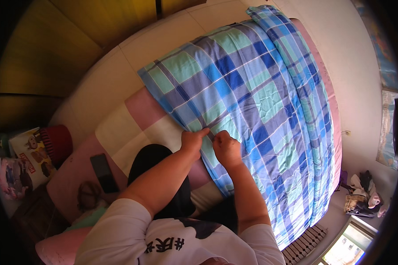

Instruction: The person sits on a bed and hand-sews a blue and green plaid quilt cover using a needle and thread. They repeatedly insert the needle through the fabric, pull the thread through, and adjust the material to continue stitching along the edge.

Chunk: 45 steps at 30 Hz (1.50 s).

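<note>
A blue, teal and purple plaid quilt (pixel 265 132) covers much of the bed in front of me. Its near edge runs diagonally past my knees. My left hand (pixel 193 141) grips that edge, thumb on top of the cloth. Close to its right, my right hand (pixel 227 147) has its fingers curled down onto the quilt, pinching the fabric; the fingertips are hidden. A strip of cloth lies taut between the two hands. Toward the far side, the quilt is doubled over in a long band. Below the near edge shows a pink and cream checked bedsheet (pixel 156 145).
A black phone (pixel 104 173) lies on the sheet at left, beside a brown object (pixel 89 195) I cannot identify. Yellow-brown cabinets (pixel 86 26) stand beyond the tiled floor (pixel 146 43). Bags (pixel 30 155) and a red container (pixel 60 144) sit far left. Piled clothes (pixel 364 195) are at right.
</note>
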### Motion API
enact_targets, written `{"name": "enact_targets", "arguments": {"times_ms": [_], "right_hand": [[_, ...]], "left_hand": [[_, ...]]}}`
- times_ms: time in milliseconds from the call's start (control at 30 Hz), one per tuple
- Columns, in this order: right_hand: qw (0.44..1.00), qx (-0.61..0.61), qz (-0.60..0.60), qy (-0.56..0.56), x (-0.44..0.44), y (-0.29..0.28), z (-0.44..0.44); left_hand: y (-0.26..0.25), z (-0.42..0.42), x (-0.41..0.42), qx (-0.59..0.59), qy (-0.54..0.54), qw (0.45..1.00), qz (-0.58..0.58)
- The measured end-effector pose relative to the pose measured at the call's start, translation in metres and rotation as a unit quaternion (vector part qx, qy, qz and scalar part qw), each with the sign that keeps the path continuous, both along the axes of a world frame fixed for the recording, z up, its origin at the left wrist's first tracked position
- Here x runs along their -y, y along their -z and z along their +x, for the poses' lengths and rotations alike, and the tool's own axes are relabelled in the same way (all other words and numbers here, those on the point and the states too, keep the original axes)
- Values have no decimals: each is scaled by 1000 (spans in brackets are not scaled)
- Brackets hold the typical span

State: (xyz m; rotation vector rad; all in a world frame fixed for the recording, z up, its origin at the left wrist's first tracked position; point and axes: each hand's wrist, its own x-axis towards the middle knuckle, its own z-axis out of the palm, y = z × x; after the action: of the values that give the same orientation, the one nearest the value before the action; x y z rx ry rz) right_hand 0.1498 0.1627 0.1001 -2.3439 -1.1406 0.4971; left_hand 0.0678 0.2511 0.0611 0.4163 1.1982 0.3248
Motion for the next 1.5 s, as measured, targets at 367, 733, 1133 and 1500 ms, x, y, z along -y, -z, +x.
{"name": "enact_targets", "arguments": {"times_ms": [367,733,1133,1500], "right_hand": [[1000,-7,-11,-1,-7,3,1],[997,-46,-13,54,1,13,1],[987,-142,4,71,6,30,2],[970,-190,127,83,-1,44,-3]], "left_hand": [[-3,1,1,-20,6,1000,14],[-3,1,0,42,-2,999,-9],[4,4,-2,77,-76,993,-54],[13,4,2,56,-66,995,-56]]}}
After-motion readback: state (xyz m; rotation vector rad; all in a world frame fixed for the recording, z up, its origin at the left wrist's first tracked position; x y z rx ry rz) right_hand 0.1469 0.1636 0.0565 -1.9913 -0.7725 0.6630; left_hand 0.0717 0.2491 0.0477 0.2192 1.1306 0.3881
